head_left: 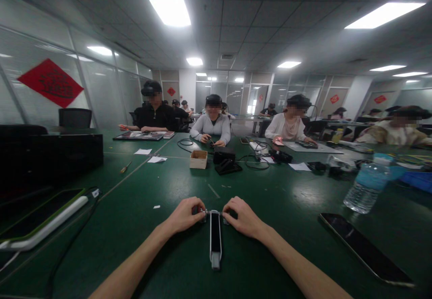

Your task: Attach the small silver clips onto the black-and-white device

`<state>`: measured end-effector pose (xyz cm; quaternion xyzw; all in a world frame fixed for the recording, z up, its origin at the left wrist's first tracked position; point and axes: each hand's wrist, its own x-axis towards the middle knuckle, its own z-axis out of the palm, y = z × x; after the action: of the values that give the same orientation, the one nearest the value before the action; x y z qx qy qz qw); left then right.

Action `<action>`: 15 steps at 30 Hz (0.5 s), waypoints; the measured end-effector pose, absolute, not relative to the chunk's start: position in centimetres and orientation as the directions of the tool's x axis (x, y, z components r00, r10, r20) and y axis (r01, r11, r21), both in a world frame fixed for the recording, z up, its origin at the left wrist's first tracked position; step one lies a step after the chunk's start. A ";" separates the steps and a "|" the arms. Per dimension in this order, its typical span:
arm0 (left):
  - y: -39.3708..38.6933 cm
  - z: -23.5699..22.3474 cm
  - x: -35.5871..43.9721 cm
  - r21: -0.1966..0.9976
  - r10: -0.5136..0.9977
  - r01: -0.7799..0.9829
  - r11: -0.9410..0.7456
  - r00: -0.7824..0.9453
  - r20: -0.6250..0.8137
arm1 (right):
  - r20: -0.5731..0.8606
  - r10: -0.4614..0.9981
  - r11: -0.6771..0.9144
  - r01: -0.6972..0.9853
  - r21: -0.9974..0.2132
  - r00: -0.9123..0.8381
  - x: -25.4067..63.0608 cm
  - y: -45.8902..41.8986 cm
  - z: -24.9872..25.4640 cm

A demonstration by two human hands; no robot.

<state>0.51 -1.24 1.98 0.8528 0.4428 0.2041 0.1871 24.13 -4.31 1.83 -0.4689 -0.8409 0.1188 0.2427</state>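
On the green table before me lies a narrow device (pixel 215 236) with a white frame, a dark face and a grey block at its near end. My left hand (pixel 187 215) is closed at its far left corner, thumb and fingers pinching a small shiny piece (pixel 203 216). At the opposite corner my right hand (pixel 241 217) is also closed, its fingertips around something small and mostly hidden. A thin dark bar seems to run across the device's far end between both hands. Whether the pinched pieces are joined to it, I cannot tell.
A phone (pixel 364 247) and a water bottle (pixel 367 184) are on the right. Leftward lie a green-edged tablet (pixel 43 213), a cable and a screwdriver (pixel 125 167). Ahead are a small box (pixel 198 159) and a black case (pixel 224 155); several people sit beyond.
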 end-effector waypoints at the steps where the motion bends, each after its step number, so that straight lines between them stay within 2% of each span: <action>1: -1.2 2.0 0.5 0.505 0.832 0.676 -0.537 0.522 0.187 | 0.292 0.850 0.526 0.732 -0.433 -0.439 24.1 -4.3 1.9; 9: -1.5 2.3 0.5 0.461 0.813 0.683 -0.566 0.554 0.177 | 0.292 0.845 0.534 0.720 -0.443 -0.447 24.2 -4.3 1.8; 15: -1.5 2.3 0.5 0.477 0.807 0.662 -0.578 0.549 0.217 | 0.286 0.849 0.528 0.722 -0.447 -0.444 24.1 -4.3 2.0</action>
<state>0.46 -1.53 2.33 0.8629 0.4256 0.2111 0.1725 24.13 -4.32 2.00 -0.4677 -0.8397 0.1310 0.2430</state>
